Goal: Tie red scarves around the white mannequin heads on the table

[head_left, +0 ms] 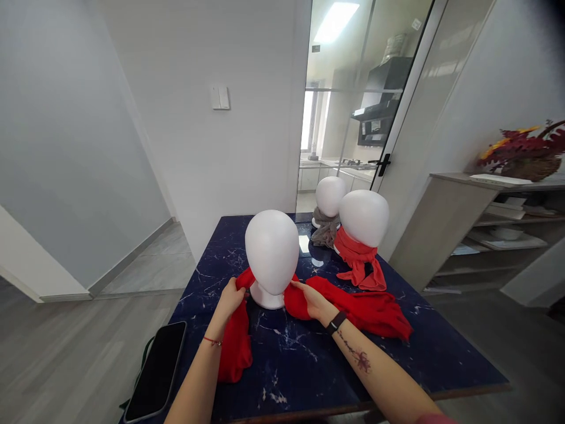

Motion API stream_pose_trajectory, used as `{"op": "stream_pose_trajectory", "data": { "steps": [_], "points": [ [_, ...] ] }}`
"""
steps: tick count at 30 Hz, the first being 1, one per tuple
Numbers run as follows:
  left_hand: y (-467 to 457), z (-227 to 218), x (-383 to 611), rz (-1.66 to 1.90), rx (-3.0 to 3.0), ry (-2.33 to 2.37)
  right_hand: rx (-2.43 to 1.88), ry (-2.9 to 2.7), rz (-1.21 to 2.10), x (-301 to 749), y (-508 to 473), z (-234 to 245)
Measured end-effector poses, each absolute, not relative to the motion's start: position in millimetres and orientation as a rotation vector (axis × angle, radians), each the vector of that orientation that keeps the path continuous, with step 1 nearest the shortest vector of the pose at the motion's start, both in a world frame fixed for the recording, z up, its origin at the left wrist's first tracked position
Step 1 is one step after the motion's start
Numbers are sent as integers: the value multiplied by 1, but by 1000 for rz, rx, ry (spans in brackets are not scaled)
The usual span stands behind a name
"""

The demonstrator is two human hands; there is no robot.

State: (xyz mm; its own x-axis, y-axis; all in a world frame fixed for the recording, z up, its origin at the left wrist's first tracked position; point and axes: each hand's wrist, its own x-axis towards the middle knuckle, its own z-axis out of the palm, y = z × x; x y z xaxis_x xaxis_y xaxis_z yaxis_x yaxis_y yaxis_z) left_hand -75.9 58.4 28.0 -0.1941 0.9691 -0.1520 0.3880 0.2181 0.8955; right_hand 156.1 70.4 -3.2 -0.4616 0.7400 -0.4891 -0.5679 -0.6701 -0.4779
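Your left hand and right hand are each closed on the red scarf; it seems to pass behind the near white head, its ends lying left and right on the blue table.

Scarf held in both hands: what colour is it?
The scarf is plain bright red; the head view, the only one, shows it.

Flowers stand on a cabinet; a phone lies left.
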Motion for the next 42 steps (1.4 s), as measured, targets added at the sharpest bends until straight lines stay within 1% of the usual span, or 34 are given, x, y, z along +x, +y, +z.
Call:
{"op": "stream_pose_trajectory", "data": {
  "steps": [2,4,7,10,13,20,27,30,35,42],
  "points": [
    [45,34,-68,1096,974,1450,-879,-301,2152,155,68,-4],
    [30,37,-58,1202,553,1127,-871,-310,2153,156,67,-5],
    [13,34,-40,1167,90,869,-848,-334,2158,157,67,-7],
    [6,26,-25,1093,-97,741,-824,-337,2159,156,68,-10],
    [9,19,-14,1062,-50,639,-770,-354,2186,156,69,-13],
    [29,11,-5,981,173,672,-677,-346,2226,154,70,-14],
    [32,-1,-3,1009,206,707,-725,-442,2192,155,67,-11],
    [32,-5,-2,1015,200,727,-829,-522,2136,158,59,-6],
    [32,-6,-1,1018,185,747,-1015,-888,1904,182,27,12],
    [30,-5,1,1032,191,731,-926,-1553,1871,243,-46,55]
  ]
}}
